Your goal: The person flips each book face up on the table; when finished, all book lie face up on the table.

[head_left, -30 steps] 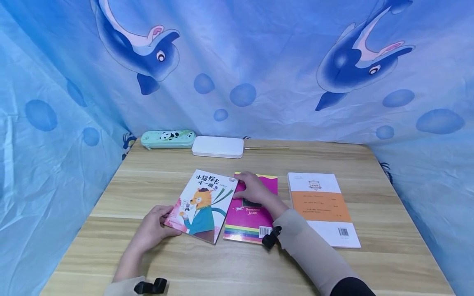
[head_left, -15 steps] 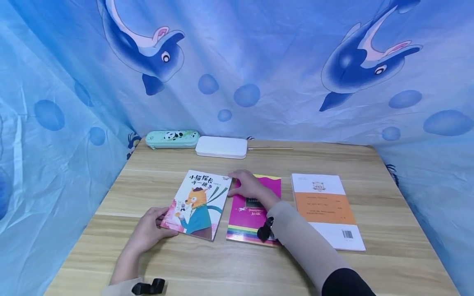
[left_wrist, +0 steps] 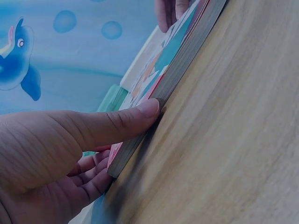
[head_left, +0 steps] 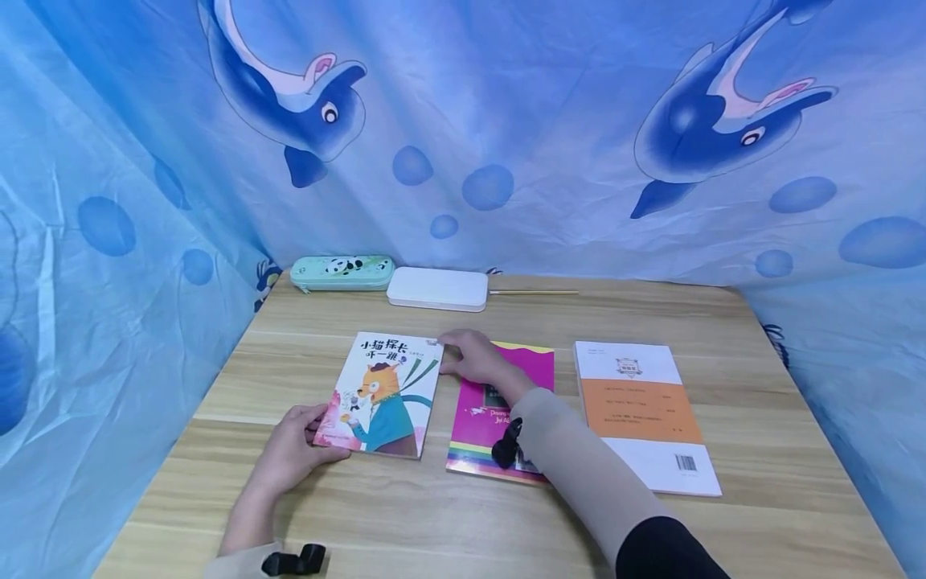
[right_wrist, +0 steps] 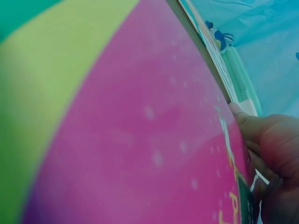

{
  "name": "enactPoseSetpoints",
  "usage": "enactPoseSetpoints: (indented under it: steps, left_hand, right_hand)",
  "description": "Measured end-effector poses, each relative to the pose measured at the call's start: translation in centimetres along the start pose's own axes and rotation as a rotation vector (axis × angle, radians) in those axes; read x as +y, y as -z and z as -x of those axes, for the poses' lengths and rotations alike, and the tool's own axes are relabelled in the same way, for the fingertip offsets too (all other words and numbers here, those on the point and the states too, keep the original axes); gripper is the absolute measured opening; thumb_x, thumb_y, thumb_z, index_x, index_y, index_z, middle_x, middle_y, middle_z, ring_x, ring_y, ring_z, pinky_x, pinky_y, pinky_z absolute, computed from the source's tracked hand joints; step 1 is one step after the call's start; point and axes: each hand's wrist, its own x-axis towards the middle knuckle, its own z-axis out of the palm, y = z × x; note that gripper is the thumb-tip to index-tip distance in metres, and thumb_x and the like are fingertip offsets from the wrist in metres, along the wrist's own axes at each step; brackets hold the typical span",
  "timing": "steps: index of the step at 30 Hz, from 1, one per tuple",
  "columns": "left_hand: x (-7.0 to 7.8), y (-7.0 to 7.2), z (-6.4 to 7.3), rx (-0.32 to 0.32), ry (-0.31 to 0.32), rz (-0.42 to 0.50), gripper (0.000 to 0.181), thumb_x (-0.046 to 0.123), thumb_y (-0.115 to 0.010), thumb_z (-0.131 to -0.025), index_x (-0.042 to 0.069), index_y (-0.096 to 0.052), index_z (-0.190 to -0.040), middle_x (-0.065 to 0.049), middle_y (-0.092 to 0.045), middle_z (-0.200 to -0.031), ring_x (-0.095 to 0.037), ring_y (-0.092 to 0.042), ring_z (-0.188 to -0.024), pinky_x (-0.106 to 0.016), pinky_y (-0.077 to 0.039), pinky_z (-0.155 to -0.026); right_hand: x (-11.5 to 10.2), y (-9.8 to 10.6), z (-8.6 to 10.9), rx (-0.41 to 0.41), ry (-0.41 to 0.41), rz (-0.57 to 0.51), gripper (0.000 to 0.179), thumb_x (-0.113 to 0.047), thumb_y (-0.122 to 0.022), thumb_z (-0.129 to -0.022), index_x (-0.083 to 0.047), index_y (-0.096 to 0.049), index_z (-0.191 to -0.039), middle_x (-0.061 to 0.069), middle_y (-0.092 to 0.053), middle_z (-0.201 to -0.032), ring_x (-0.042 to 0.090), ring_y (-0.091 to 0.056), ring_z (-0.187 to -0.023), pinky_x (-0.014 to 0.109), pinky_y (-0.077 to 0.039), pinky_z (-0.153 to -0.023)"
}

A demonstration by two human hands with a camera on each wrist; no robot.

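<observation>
A picture book (head_left: 387,402) with a cat in a teal coat on its cover lies flat on the wooden table. At its lower left corner my left hand (head_left: 289,450) holds it, the thumb along the bottom edge and the fingers at the left side. The left wrist view shows that thumb against the page edges of the book (left_wrist: 173,74). My right hand (head_left: 473,358) grips the upper right corner; its thumb meets the book's edge in the right wrist view. Under my right forearm lies a magenta book (head_left: 473,430), partly covered.
A white book with an orange band (head_left: 640,406) lies on the right, partly behind the right sleeve. Along the back edge are a mint panda pencil case (head_left: 343,273), a white flat case (head_left: 437,289) and a thin stick (head_left: 535,292). A blue dolphin curtain (head_left: 564,161) hangs behind.
The picture book has turned anticlockwise, from slanted to nearly straight, its top edge shifting left. My right hand has moved left with its corner. The left hand stays at the lower left corner.
</observation>
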Motion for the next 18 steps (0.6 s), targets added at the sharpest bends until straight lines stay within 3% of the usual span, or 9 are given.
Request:
enactPoseSetpoints:
  steps: [7,18]
  left_hand:
    - [-0.03,0.09,0.10,0.007,0.023,-0.014,0.090,0.023,-0.093,-0.072,-0.013,-0.048,-0.142,-0.022,-0.054,-0.121,-0.026,-0.061,-0.098,-0.026,-0.053,-0.077]
    - [-0.04,0.04,0.14,0.007,0.030,-0.053,0.096,0.040,-0.092,-0.072,-0.010,-0.050,-0.142,-0.017,-0.058,-0.115,-0.024,-0.058,-0.095,-0.030,-0.052,-0.078]
  right_hand:
    - [0.08,-0.12,-0.33,-0.006,0.027,0.011,0.043,-0.025,-0.081,-0.088,-0.020,-0.069,-0.129,-0.001,-0.067,-0.130,0.019,-0.057,-0.127,0.036,-0.042,-0.111]
    - [0.49,0.18,-0.28,-0.029,0.036,-0.018,0.044,-0.025,-0.079,-0.090,-0.017,-0.067,-0.132,0.001,-0.066,-0.132,0.020,-0.055,-0.130,0.035,-0.040,-0.114]
